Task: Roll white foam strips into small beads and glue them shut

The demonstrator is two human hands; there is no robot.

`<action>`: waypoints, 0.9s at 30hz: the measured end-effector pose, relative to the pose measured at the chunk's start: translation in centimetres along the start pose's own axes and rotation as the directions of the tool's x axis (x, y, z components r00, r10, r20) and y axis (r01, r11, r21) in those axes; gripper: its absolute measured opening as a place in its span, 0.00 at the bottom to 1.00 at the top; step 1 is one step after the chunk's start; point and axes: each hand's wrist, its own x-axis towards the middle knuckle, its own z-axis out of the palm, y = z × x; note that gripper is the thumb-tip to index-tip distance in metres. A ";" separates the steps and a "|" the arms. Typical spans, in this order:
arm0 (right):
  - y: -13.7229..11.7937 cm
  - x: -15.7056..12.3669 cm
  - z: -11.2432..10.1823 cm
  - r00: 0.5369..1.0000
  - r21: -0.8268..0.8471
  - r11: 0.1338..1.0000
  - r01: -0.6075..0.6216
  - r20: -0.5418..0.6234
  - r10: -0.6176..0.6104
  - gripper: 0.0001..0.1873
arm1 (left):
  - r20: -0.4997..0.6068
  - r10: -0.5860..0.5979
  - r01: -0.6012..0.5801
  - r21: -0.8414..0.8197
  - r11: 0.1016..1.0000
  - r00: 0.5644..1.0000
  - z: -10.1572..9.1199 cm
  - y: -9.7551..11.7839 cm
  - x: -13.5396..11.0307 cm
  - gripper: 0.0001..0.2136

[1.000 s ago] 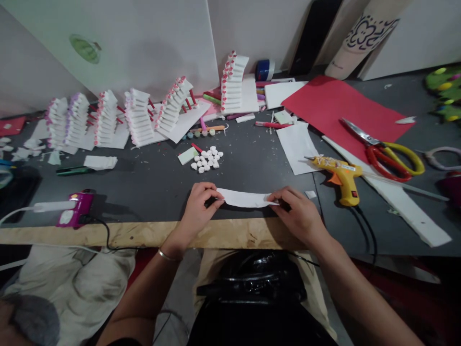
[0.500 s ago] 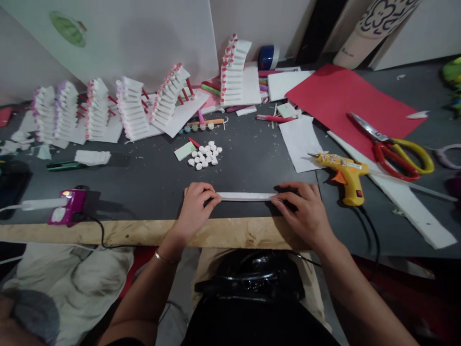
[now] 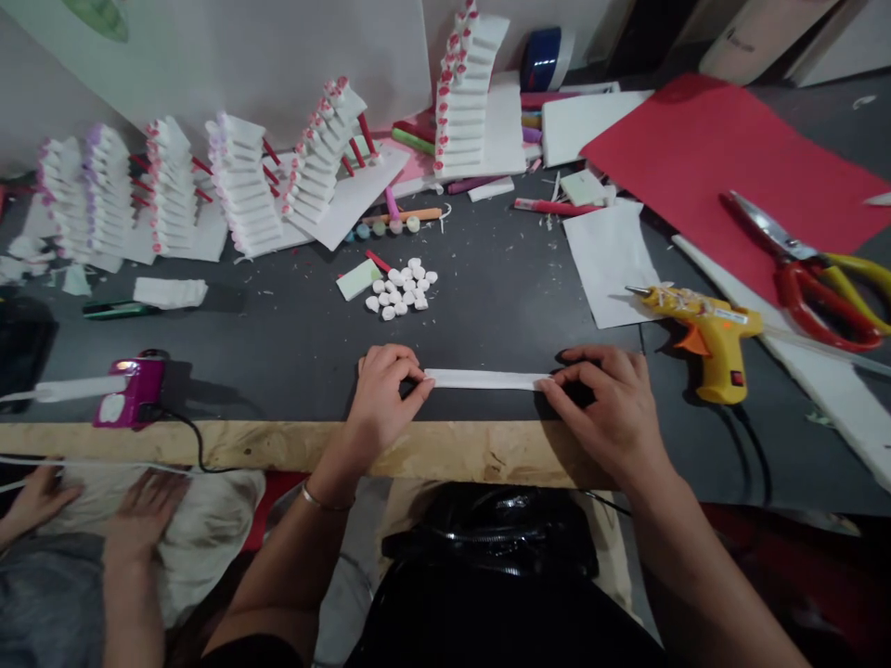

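A narrow white paper strip (image 3: pixel 487 379) is stretched level between my two hands, close above the dark tabletop near its front edge. My left hand (image 3: pixel 386 390) pinches one end between thumb and fingers. The other end is pinched by my right hand (image 3: pixel 605 394). Just beyond the strip lies a cluster of small white rolls (image 3: pixel 404 289), beside a pale green paper piece (image 3: pixel 359 279). To the right of my right hand rests a yellow glue gun (image 3: pixel 720 339), its nozzle pointing left.
Several small white stair models (image 3: pixel 243 186) with pink and purple ends stand along the back. Red sheet (image 3: pixel 716 167), scissors (image 3: pixel 794 250) and a long white strip of board (image 3: pixel 821 380) lie right. A purple power adapter (image 3: pixel 132 390) sits left. Another person's hands (image 3: pixel 143 510) rest at lower left.
The view has shifted slightly, so things at the right appear farther right. My hands still hold the paper strip at both ends, a little farther apart. The other person's hands have come into view.
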 end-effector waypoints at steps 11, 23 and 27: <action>-0.2 0.1 -0.2 0.999 -0.020 1.000 0.011 0.051 -0.010 0.04 | -0.002 0.097 -0.097 0.015 0.995 0.995 -0.1 0.3 0.0 0.05; -1.9 -0.4 -0.6 0.986 -0.130 0.979 0.158 0.082 -0.148 0.09 | 0.028 0.291 -0.287 0.273 0.918 0.956 -0.1 1.7 -1.1 0.15; -2.3 -0.4 -0.8 0.983 -0.186 0.968 0.171 0.103 -0.154 0.09 | 0.132 0.337 -0.361 0.288 0.887 0.932 1.0 5.1 -1.6 0.15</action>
